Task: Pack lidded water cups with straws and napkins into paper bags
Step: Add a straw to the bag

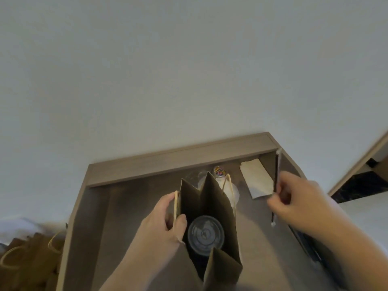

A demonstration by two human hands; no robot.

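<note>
On the worktop point(126, 217), left hand point(161, 225) grips paper bag point(212, 198) rim, lidded cup point(205, 234) inside; right hand point(300, 204) pinches straw point(278, 169). Risk: straw snags a folded side; bag tips.

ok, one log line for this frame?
left hand: holds bag rim open | right hand: pinches straw, outside bag | cup: lidded, in bag | napkin: on table

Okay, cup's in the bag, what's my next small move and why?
Probably bring the straw over and slip it into the bag beside the cup. The right hand pinches the straw off to the side, the left hand holds the bag open, and the napkin lies on the table.
</note>
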